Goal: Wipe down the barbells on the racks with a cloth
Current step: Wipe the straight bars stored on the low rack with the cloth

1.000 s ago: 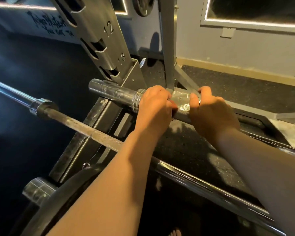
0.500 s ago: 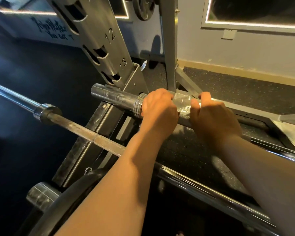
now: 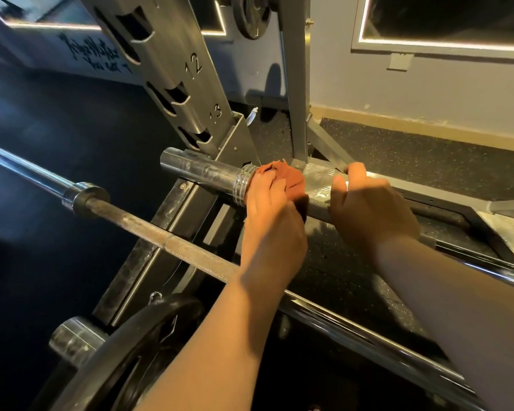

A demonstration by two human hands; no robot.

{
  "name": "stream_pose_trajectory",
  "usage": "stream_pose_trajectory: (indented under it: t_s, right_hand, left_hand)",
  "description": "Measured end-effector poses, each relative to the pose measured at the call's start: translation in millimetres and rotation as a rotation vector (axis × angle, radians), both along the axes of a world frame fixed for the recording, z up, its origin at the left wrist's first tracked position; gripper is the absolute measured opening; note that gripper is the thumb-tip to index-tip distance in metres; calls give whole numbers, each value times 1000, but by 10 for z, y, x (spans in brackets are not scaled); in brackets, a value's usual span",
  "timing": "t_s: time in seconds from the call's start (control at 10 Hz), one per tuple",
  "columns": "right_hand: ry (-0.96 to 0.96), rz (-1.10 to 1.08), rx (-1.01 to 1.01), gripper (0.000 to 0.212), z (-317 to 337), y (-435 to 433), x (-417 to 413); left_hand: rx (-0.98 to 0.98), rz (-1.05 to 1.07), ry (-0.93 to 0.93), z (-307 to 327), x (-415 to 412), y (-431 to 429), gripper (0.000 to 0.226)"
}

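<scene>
Barbell (image 3: pixel 318 204) runs left-right; left hand (image 3: pixel 269 209) wraps cloth (image 3: pixel 291 179) round it beside the sleeve (image 3: pixel 202 170), right hand (image 3: pixel 368 209) grips bare bar just rightward.

A gym's weight area.
Numbered rack upright (image 3: pixel 172 69), barbells (image 3: pixel 149 229), black weight plate (image 3: pixel 125 345), speckled rubber floor (image 3: pixel 428 170).

Large black round iron weight plate (image 3: pixel 116 339) is sitting at lower left. Smaller dark round plate (image 3: pixel 251 16) is hanging at top centre. Black speckled rubber flooring (image 3: pixel 413 161) is running up to a tan baseboard (image 3: pixel 413 126) under a grey painted wall (image 3: pixel 428 90). White light strip (image 3: pixel 428 44) is glowing along a dark wall panel (image 3: pixel 442 16). Black handwritten lettering (image 3: pixel 95 53) is showing upper left, illegible.
</scene>
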State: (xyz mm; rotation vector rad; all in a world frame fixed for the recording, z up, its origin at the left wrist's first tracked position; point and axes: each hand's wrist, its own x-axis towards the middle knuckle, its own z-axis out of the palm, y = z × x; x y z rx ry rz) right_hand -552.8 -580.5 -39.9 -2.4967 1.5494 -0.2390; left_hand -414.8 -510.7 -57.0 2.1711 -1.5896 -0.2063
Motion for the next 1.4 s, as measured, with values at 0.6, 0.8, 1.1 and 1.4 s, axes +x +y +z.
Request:
stream_pose_trajectory:
  t_s: [0.6,0.8,1.1,1.4]
  right_hand:
    - [375,197,-134,26,17,-29,-17]
    - [229,215,-178,16,-6,-40,-29]
    - [162,141,-183,22,-115,-56,-20]
    - [-26,132,-268,25,-75,-20,-16]
  left_hand:
    - [149,130,374,240,-198,22,33]
    - [80,-90,263,225,-260,38,30]
    - [188,101,267,321,-262,11,42]
    - [269,230,592,200,-434,-12,33]
